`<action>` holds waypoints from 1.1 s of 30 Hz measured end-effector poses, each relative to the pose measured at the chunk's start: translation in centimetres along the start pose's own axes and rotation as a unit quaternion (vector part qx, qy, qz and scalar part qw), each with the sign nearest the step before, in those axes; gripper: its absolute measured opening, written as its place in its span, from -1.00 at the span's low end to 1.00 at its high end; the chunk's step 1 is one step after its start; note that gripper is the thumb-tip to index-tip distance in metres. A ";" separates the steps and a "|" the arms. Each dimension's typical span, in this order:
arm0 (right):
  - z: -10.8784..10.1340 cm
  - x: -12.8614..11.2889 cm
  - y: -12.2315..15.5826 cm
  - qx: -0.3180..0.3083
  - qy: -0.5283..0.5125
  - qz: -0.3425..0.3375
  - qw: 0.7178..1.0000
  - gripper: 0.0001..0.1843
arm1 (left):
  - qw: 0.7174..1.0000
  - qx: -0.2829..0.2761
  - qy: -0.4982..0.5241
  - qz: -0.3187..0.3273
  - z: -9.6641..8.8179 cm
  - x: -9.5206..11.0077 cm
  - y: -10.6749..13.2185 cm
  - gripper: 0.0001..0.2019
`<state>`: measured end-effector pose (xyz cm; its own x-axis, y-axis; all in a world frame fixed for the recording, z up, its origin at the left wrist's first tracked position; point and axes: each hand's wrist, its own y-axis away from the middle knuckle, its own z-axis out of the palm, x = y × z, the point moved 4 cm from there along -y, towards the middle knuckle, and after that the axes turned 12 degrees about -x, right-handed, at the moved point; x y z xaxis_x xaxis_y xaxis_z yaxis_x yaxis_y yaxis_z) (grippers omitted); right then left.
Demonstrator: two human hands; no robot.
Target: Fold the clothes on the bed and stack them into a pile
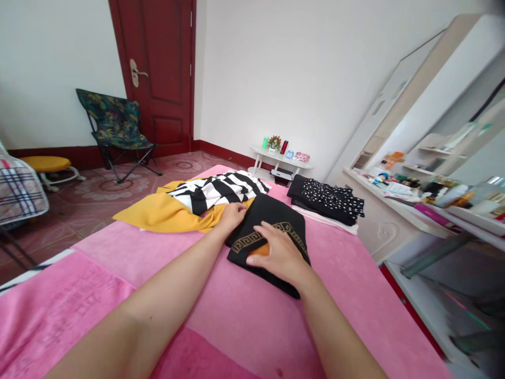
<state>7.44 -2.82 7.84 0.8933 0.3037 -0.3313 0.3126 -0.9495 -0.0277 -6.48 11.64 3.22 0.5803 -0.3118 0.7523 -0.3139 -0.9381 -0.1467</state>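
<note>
A black folded garment point(272, 208) with a gold Greek-key band lies on the pink bedspread in front of me. An orange patch point(260, 251) shows on it, partly under my right hand. My left hand point(233, 215) is at the garment's left edge, fingers curled and pinching the cloth there. Across the near part of the garment rests my right hand point(279, 253), thumb and fingers spread, palm down. Just beyond my left hand, a yellow garment point(158, 213) and a black-and-white striped garment point(221, 189) lie in a loose heap.
To the right sits a stack of folded clothes point(327, 202), a polka-dot black piece on top. A cluttered dressing table point(394, 210) stands beside the bed's right side. Farther off are a small white table point(272, 153), a folding chair point(118, 123) and a yellow stool point(45, 164).
</note>
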 end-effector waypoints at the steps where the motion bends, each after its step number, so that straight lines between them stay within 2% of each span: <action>1: 0.7 -1.1 0.2 -0.041 0.017 -0.009 0.999 -0.04 | 1.000 0.001 -0.002 -0.013 -0.3 -0.7 0.0 -0.73; 2: 1.4 -1.8 0.3 -0.065 0.032 -0.009 0.997 0.06 | 1.000 -0.001 -0.004 -0.024 -0.6 -1.2 0.0 -0.74; 4: 2.3 -2.1 0.2 -0.061 0.053 0.005 0.997 0.07 | 0.999 -0.013 -0.011 -0.037 -0.8 -1.8 0.0 -0.75; 8: 2.5 -1.1 -0.5 -0.005 0.054 -0.016 0.998 -0.29 | 0.997 -0.052 -0.016 -0.056 -0.9 -1.9 -0.1 -0.67; 12: 1.4 0.1 -1.0 0.006 0.020 -0.028 0.999 -0.57 | 0.990 -0.114 0.016 -0.075 -0.8 -1.5 0.0 -0.62; 15: 0.7 0.4 -0.8 -0.028 -0.006 -0.029 0.999 -0.62 | 0.979 -0.176 0.051 -0.094 -0.6 -1.0 0.3 -0.72; 18: 0.8 -0.4 -0.2 -0.063 0.008 -0.038 0.997 -0.45 | 0.968 -0.215 0.068 -0.107 -0.7 -0.4 0.8 -0.86; 20: 0.9 -1.0 0.0 -0.050 0.037 -0.027 0.998 -0.42 | 0.965 -0.225 0.073 -0.113 -0.8 -0.1 1.1 -0.88; 25: 0.7 -1.0 -0.3 0.015 0.063 0.005 0.998 -0.65 | 0.961 -0.232 0.082 -0.125 -1.3 0.4 1.6 -0.78; 33: -0.5 0.4 -0.5 -0.003 0.036 0.011 0.999 -0.93 | 0.954 -0.256 0.083 -0.134 -1.0 0.7 1.8 -0.86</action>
<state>7.77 -2.20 8.20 0.9205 0.2882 -0.2640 0.2947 -0.9555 -0.0154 -7.39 9.92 4.10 0.5772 -0.0029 0.8166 -0.5210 -0.7714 0.3655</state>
